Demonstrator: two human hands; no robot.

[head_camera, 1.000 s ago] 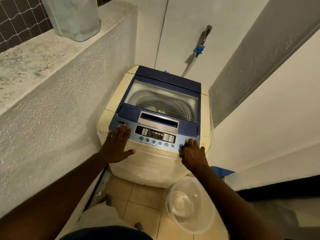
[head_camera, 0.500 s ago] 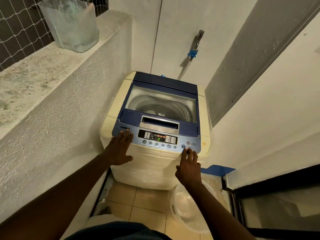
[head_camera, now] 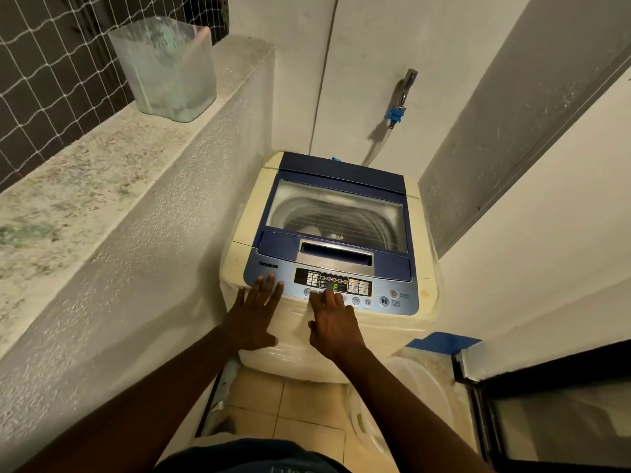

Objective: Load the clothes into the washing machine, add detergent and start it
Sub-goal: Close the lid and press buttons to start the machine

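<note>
A cream top-loading washing machine (head_camera: 259, 206) with a blue lid (head_camera: 338, 213) stands in the corner; the lid is closed and the drum shows through its window. The control panel (head_camera: 399, 291) at the front is lit, with a green character on its display. My left hand (head_camera: 254, 314) lies flat on the machine's front left edge, fingers spread, touching the panel's left end. My right hand (head_camera: 334, 322) rests on the front edge with fingertips on the round buttons under the display. Neither hand holds anything.
A clear plastic container (head_camera: 167, 70) stands on the stone ledge (head_camera: 85, 179) to the left. A tap with a blue hose fitting (head_camera: 396, 112) is on the back wall. A clear plastic basin (head_camera: 409, 421) sits on the tiled floor at right, beside a dark door frame (head_camera: 478, 387).
My right hand has slid left from the start/pause button at the panel's right end to the buttons under the display. The display now shows a green character. My left hand stayed put.
</note>
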